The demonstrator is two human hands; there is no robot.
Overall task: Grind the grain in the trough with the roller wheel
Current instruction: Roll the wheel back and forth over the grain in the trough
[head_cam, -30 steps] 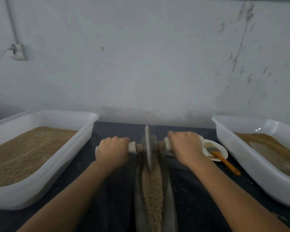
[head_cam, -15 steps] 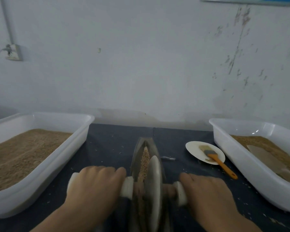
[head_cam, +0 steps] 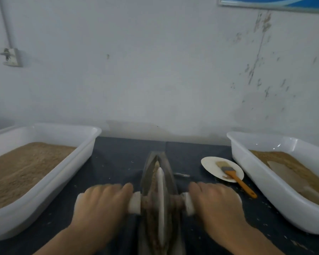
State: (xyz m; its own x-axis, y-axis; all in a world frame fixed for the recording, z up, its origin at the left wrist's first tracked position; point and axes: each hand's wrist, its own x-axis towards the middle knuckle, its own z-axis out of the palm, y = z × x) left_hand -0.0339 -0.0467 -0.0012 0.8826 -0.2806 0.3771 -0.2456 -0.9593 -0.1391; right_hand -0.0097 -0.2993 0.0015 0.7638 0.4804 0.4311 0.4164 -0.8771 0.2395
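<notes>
Roller wheel (head_cam: 160, 205) in trough (head_cam: 168, 173) | between left hand (head_cam: 101, 205), right hand (head_cam: 217, 203) | both gripping its handles

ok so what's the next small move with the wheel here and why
Probably push the roller wheel forward along the trough: both hands grip its handles near the trough's near half, and unground grain lies ahead at the far end.

The trough (head_cam: 160, 190) runs down the middle of the dark counter (head_cam: 118, 159), with bare strips on either side. The left strip is bounded by a white tub (head_cam: 50, 181), the right one by a second tub (head_cam: 276, 192). Between trough and right tub lie a plate (head_cam: 210, 162) and an orange-handled brush (head_cam: 236, 176) (its handle overhangs the plate), narrowing that side. Beyond, the wall (head_cam: 155, 80) closes off the counter.
</notes>
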